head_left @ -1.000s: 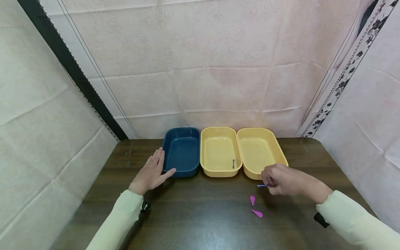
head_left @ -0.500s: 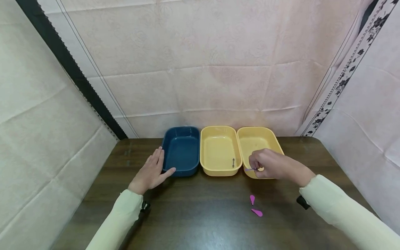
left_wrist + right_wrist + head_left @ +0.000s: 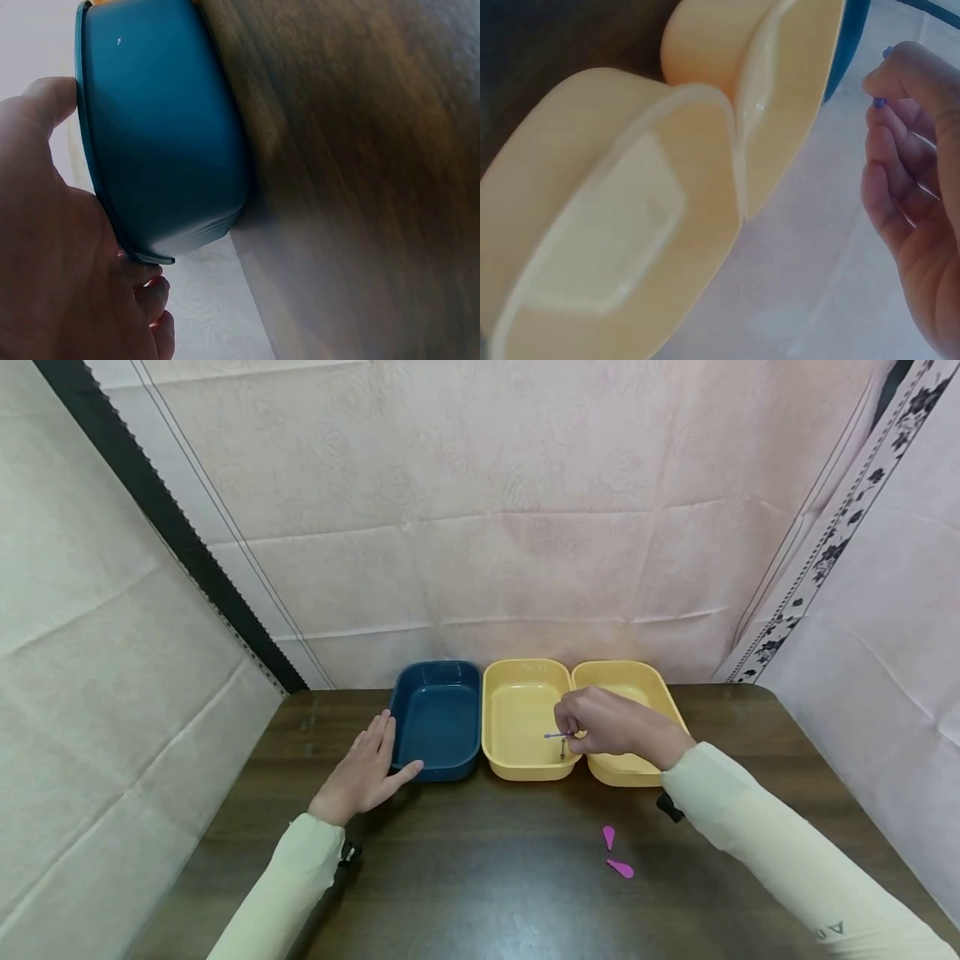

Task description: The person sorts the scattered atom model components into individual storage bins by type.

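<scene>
My right hand [image 3: 611,722] pinches a thin bluish-purple rod [image 3: 553,736] between thumb and forefinger, over the right side of the middle yellow bin [image 3: 525,773]. In the right wrist view only small knobby blue ends [image 3: 879,102] of it show at the fingertips; the rest is hidden. A small grey piece with thickened ends [image 3: 562,752] lies inside that bin, just below the rod in the head view. With straight fingers, my left hand [image 3: 360,777] rests along the left rim of the blue bin [image 3: 438,772]. Its thumb reaches the front corner.
The three bins stand side by side at the table's back edge, a second yellow bin [image 3: 626,774] being rightmost. Two magenta teardrop pieces, one upright [image 3: 608,837] and one slanted [image 3: 621,868], lie on the brown table [image 3: 480,877] in front. Pale cloth [image 3: 487,527] hangs behind.
Holding the rod, my right hand has moved left and away from me, from the front of the right yellow bin to above the middle one. The left hand stays put.
</scene>
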### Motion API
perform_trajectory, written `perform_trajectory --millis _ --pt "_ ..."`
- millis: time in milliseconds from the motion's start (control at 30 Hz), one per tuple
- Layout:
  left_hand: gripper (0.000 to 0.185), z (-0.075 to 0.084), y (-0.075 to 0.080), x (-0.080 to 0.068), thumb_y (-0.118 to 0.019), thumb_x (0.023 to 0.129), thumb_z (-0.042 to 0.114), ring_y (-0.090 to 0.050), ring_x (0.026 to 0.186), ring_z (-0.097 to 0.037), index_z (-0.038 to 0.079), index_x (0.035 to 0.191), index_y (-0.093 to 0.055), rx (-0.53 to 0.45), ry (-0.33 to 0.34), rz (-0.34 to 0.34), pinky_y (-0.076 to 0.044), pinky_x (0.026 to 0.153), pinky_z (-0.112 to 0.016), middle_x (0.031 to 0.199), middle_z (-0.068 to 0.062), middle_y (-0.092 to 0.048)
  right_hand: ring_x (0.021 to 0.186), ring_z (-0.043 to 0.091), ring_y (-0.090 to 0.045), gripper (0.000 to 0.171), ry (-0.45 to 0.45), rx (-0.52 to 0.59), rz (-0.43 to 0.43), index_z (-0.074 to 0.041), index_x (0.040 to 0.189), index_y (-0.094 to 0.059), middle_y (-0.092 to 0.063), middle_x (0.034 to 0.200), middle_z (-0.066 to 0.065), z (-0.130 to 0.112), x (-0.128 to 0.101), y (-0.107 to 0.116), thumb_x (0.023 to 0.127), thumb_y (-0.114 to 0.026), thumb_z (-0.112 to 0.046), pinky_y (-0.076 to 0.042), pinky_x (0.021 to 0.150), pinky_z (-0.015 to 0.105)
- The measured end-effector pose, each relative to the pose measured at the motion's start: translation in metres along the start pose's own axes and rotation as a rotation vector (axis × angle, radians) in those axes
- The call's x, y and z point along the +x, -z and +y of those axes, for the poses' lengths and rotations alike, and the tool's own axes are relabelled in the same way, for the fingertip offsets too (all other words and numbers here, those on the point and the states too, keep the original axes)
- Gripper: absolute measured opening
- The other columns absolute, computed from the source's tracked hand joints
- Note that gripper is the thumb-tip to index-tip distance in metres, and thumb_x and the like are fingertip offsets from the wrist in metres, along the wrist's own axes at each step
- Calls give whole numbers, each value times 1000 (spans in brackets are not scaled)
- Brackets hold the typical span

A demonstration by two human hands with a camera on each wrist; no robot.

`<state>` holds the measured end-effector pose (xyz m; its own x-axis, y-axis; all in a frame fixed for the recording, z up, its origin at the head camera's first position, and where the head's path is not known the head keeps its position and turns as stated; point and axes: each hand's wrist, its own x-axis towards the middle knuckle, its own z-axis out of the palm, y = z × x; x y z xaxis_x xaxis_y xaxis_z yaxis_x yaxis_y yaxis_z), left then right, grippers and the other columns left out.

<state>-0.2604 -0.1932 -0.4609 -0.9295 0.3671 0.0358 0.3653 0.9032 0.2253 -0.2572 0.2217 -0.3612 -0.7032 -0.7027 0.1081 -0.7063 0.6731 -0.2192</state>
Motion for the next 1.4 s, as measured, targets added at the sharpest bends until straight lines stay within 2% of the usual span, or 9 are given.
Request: perform_trajectory --millis 400,533,600,700,933,1200,1400 --pt "105 1 -2 1 -43 103 71 -12 164 -45 -6 166 -12 3 7 -16 -17 132 -62 177 -25 -6 71 8 -58 16 22 -24 18 -12 77 -70 -68 78 0 14 27 -13 80 -81 -1 -54 67 26" --pt "105 2 -3 2 -42 103 72 -11 164 -45 -6 167 -11 -2 11 -24 -16 133 -62 177 -25 -6 79 14 -64 8 20 -48 43 -5 88 -75 -71 87 5 17 28 -16 86 -81 -2 -58 73 32" --pt "105 2 -3 2 -42 103 72 -10 165 -45 -6 167 -10 -4 13 -30 -16 133 -62 177 -24 -5 84 18 -67 9 17 -60 56 -3 95 -76 -72 92 9 17 26 -15 88 -81 -3 -61 77 35" --pt "105 1 -3 2 -42 103 72 -10 165 -44 -5 167 -8 -7 15 -38 -16 133 -61 178 -23 -4 89 22 -71 15 2 -63 49 -2 103 -78 -75 97 10 15 20 -10 89 -82 -6 -63 82 39" --pt "104 1 1 1 -44 104 69 -12 164 -45 -7 166 -12 -8 5 -21 -17 133 -61 177 -25 -6 94 22 -72 22 -13 -60 17 -3 110 -79 -78 104 9 4 -1 6 89 -83 -9 -64 86 41" --pt "104 2 2 0 -41 104 71 -12 164 -46 -7 166 -13 2 9 -25 -16 133 -60 177 -26 -7 87 18 -72 18 75 -92 -12 -6 104 -79 -76 95 3 -9 -34 14 87 -84 -7 -63 78 36" --pt "105 2 2 0 -41 103 72 -13 164 -46 -7 166 -14 7 6 -18 -17 133 -61 177 -26 -9 86 16 -71 17 84 -62 -60 -8 102 -78 -74 93 2 -14 -57 14 87 -84 -7 -62 76 32"
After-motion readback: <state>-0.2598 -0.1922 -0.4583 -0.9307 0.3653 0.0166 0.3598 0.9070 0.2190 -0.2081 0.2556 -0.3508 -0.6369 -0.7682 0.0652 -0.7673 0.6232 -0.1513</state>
